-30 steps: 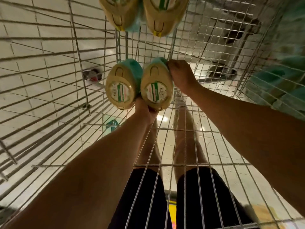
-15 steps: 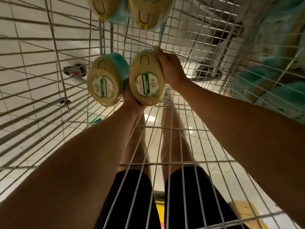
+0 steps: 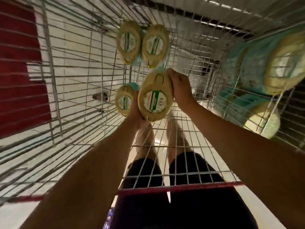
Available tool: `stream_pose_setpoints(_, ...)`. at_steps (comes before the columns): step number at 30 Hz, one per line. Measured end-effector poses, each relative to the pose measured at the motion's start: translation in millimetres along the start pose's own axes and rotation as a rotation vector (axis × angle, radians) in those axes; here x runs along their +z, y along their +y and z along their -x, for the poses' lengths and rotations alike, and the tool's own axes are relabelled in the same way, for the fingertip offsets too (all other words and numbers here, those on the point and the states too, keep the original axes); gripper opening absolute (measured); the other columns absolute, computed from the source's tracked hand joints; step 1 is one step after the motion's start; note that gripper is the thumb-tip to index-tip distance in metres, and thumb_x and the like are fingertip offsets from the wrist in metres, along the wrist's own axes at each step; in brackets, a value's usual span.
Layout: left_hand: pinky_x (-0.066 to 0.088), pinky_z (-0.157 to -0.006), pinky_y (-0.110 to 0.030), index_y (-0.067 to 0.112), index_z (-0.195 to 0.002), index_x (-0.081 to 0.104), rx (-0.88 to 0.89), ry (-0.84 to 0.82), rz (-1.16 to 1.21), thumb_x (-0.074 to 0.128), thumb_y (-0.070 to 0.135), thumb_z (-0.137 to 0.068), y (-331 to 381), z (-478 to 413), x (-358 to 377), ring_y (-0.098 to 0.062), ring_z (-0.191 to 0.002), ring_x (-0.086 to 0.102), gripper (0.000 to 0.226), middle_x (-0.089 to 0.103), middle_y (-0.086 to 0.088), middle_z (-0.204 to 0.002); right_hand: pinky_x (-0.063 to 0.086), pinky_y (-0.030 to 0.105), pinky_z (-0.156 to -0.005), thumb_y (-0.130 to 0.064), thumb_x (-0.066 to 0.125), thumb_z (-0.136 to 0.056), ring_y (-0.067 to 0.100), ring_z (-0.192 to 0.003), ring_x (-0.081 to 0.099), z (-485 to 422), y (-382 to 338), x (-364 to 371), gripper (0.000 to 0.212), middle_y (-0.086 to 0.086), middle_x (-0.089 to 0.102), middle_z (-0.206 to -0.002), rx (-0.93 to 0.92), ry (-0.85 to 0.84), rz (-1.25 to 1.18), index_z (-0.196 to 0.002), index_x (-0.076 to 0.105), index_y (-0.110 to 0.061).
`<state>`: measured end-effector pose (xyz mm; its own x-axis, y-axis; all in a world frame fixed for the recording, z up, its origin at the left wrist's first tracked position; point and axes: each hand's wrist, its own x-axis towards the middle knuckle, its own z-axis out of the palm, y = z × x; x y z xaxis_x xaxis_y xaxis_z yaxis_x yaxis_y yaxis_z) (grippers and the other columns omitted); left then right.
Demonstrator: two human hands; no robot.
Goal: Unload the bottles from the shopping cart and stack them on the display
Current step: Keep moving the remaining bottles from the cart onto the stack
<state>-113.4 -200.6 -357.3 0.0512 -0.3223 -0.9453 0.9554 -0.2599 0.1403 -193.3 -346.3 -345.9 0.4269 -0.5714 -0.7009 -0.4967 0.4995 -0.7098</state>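
Right grip (image 3: pixel 179 90) on bottle (image 3: pixel 155 98) inside cart (image 3: pixel 181 188)

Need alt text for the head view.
Left hand and right hand hold a tan bottle inside a wire shopping cart. A second bottle sits beside it, two more bottles farther in.

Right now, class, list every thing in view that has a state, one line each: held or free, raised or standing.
Raised bottle: capped, lifted above its neighbours, held from both sides.
Left grip: curled round its left side.
Right grip: curled round its right side.
Near bottle: capped, standing in the cart, free.
Far two bottles: capped, standing side by side, free.
Cart: holds three standing bottles.
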Motion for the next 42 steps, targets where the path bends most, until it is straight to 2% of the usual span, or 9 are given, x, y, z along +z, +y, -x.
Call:
stream_pose_setpoints(13, 0.063, -0.063, -0.032, 0.020, -0.118, 0.071, 0.247, -0.125, -0.250, 0.040, 0.049, -0.107, 67, 202, 59, -0.020, -0.091, 0.075, 0.044, 0.078, -0.003, -0.107, 0.054, 0.027, -0.086, -0.032, 0.046, -0.108, 0.016, -0.088, 0.062, 163, -147, -26, 0.044, 0.006, 0.069, -0.086, -0.230, 0.104, -0.280, -0.093, 0.073, -0.001)
stream_pose_setpoints(16, 0.061, -0.068, -0.036, 0.030, -0.100, 0.081, 0.297, -0.131, -0.319, 0.043, 0.051, -0.104, 75, 238, 72, -0.025, -0.094, 0.072, 0.044, 0.079, 0.000, -0.101, 0.052, 0.027, -0.085, -0.028, 0.044, -0.113, 0.016, -0.086, 0.060, 198, -162, -29, 0.044, 0.004, 0.067, -0.085, -0.292, 0.181, -0.308, -0.090, 0.071, -0.002)
stream_pose_setpoints(21, 0.060, -0.090, -0.053, 0.021, -0.133, 0.069, 0.321, -0.256, -0.364, 0.036, 0.057, -0.108, 78, 278, 90, -0.034, -0.120, 0.068, 0.055, 0.070, -0.014, -0.133, 0.050, 0.021, -0.076, -0.031, 0.045, -0.109, 0.007, -0.072, 0.053, 254, -175, -28, 0.045, -0.013, 0.055, -0.070, -0.305, 0.300, -0.427, -0.068, 0.063, -0.033)
stream_pose_setpoints(24, 0.060, -0.090, -0.049, 0.019, -0.132, 0.069, 0.287, -0.299, -0.400, 0.033, 0.056, -0.108, 67, 295, 105, -0.032, -0.121, 0.068, 0.056, 0.070, -0.014, -0.133, 0.054, 0.031, -0.092, -0.045, 0.053, -0.100, 0.011, -0.091, 0.064, 285, -171, -32, 0.028, -0.003, 0.067, -0.092, -0.302, 0.433, -0.544, -0.090, 0.071, -0.026)
stream_pose_setpoints(26, 0.054, -0.102, -0.054, 0.016, -0.132, 0.067, 0.257, -0.324, -0.438, 0.042, 0.055, -0.102, 57, 305, 117, -0.033, -0.123, 0.065, 0.054, 0.068, -0.016, -0.134, 0.052, 0.045, -0.107, -0.056, 0.057, -0.092, 0.026, -0.115, 0.068, 304, -167, -39, 0.054, 0.015, 0.071, -0.118, -0.290, 0.533, -0.622, -0.116, 0.070, -0.010)
stream_pose_setpoints(28, 0.045, -0.109, -0.057, 0.016, -0.123, 0.071, 0.210, -0.386, -0.477, 0.052, 0.058, -0.087, 46, 313, 130, -0.034, -0.122, 0.063, 0.059, 0.067, -0.018, -0.130, 0.053, 0.045, -0.105, -0.057, 0.055, -0.093, 0.031, -0.114, 0.068, 323, -163, -49, 0.060, 0.022, 0.072, -0.115, -0.334, 0.609, -0.624, -0.117, 0.071, -0.005)
stream_pose_setpoints(33, 0.052, -0.101, -0.053, 0.024, -0.098, 0.084, 0.089, -0.440, -0.606, 0.053, 0.056, -0.086, 10, 325, 168, -0.029, -0.104, 0.072, 0.046, 0.077, -0.012, -0.113, 0.050, 0.028, -0.080, -0.051, 0.045, -0.101, 0.011, -0.078, 0.053, 368, -150, -81, 0.036, -0.005, 0.056, -0.078, -0.380, 0.788, -0.600, -0.076, 0.059, -0.029)
stream_pose_setpoints(39, 0.065, -0.073, -0.048, 0.025, -0.098, 0.083, 0.027, -0.421, -0.765, 0.045, 0.052, -0.101, -53, 342, 218, -0.029, -0.097, 0.076, 0.047, 0.078, -0.011, -0.111, 0.043, 0.036, -0.074, -0.051, 0.042, -0.104, 0.024, -0.074, 0.043, 419, -124, -137, 0.049, 0.016, 0.043, -0.077, -0.429, 0.965, -0.631, -0.075, 0.050, -0.013)
stream_pose_setpoints(42, 0.063, -0.066, -0.040, 0.032, -0.090, 0.085, 0.022, -0.461, -0.823, 0.045, 0.057, -0.098, -92, 353, 245, -0.023, -0.092, 0.078, 0.048, 0.080, -0.008, -0.109, 0.042, 0.043, -0.079, -0.051, 0.042, -0.106, 0.028, -0.080, 0.045, 441, -105, -173, 0.042, 0.012, 0.047, -0.081, -0.466, 0.991, -0.681, -0.078, 0.055, -0.022)
